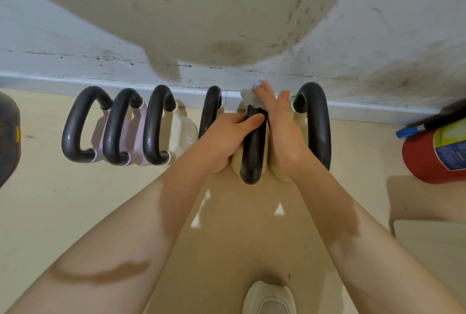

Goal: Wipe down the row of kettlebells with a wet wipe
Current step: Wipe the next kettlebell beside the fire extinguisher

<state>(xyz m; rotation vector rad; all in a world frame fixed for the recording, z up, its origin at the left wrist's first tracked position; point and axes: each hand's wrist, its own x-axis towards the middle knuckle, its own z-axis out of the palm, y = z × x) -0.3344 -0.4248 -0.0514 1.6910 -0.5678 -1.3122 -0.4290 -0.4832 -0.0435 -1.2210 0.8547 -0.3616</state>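
Kettlebells stand in a row on the pale floor [75, 200], right along the foot of the white wall [378, 48]. Six black handles show. From the left come two pink bells [137, 137] side by side, then a cream bell [184, 134] with a number on it, then a thin-looking handle [210, 109], then the middle bell [253, 152] that the hands are on, then one last handle [316, 119] at the right end.

Both hands are on the middle bell. The left hand [224, 137] lies curled against the left side of its black handle, with the fingers bent over the bar. The right hand [280, 124] is on the right side of the handle with its fingers stretched toward the wall. Its fingertips press a white wipe [249, 98] onto the far top end of the handle. The wipe is bunched up, close to the wall. The cream body of this bell peeks out under both hands.

A red fire extinguisher [428, 154] lies on the floor at the right, well apart from the row. A dark round thing [8, 137] sits at the left edge. A pale shoe [269, 298] shows at the bottom.
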